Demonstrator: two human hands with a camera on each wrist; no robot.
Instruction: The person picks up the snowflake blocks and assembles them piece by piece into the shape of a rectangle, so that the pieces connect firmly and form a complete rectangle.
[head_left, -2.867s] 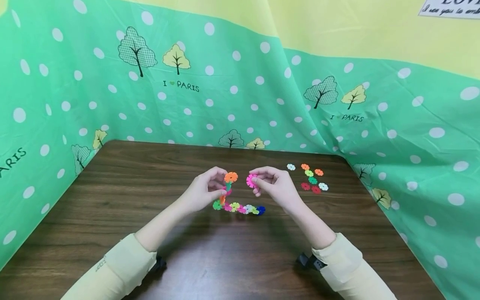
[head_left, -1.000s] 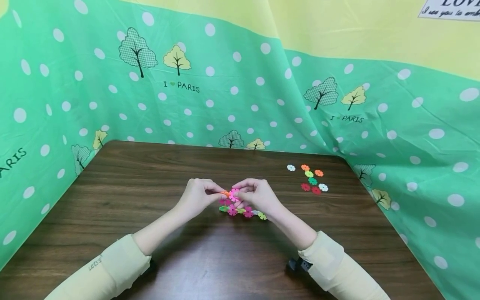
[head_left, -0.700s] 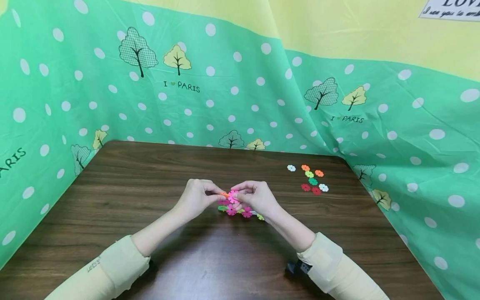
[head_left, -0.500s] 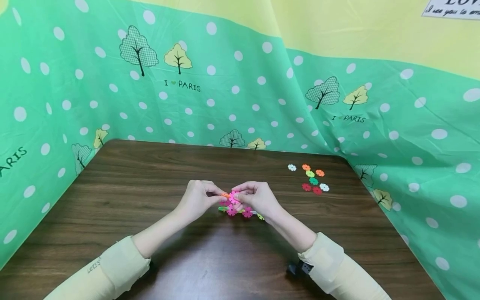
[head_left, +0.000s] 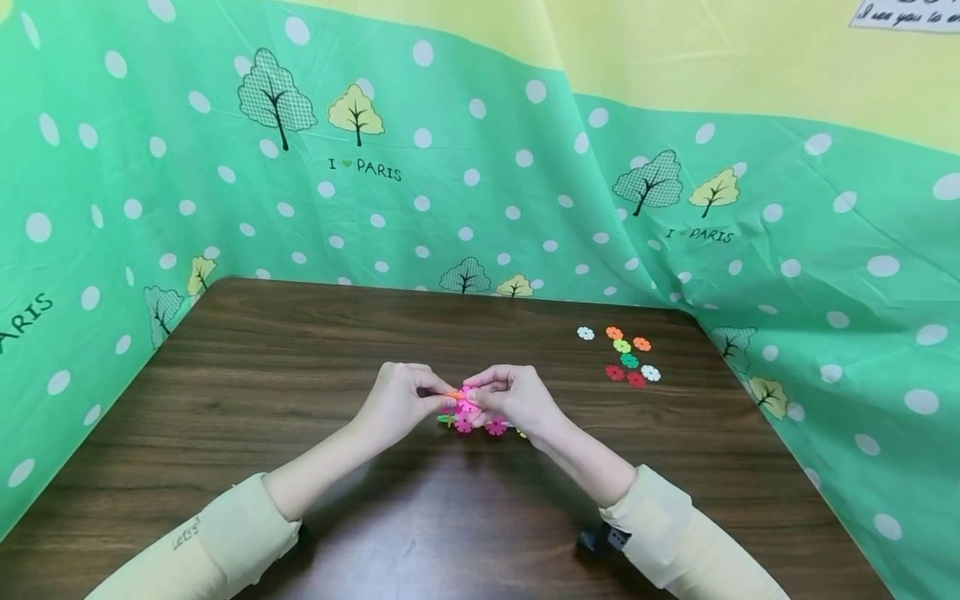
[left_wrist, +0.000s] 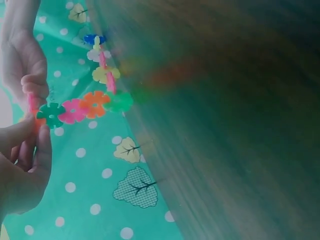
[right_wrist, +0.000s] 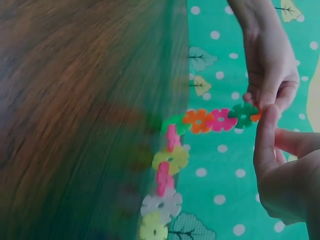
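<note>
Near the table's middle, my left hand (head_left: 397,402) pinches an orange flower-shaped disc (head_left: 453,396) at the end of a chain of interlocking plastic discs. My right hand (head_left: 521,403) pinches a pink flower disc (head_left: 468,402), which meets the orange one edge to edge; whether their slots are engaged I cannot tell. From the hands, in the left wrist view, the chain runs through a dark green disc (left_wrist: 51,115), a pink disc and an orange disc (left_wrist: 95,104), then bends at a light green disc and ends in a blue disc (left_wrist: 94,39). The right wrist view shows a white disc (right_wrist: 161,204) in it.
Loose flower discs lie at the table's back right: a white disc (head_left: 586,333), a yellow-green disc (head_left: 622,345), a green disc (head_left: 629,360), plus orange, red and another white. A green dotted curtain (head_left: 420,217) surrounds the dark wooden table (head_left: 300,333).
From apart, both hands have come together lower down, and the pink disc has moved left to meet the orange one. Over the last half second the hands have barely shifted.
</note>
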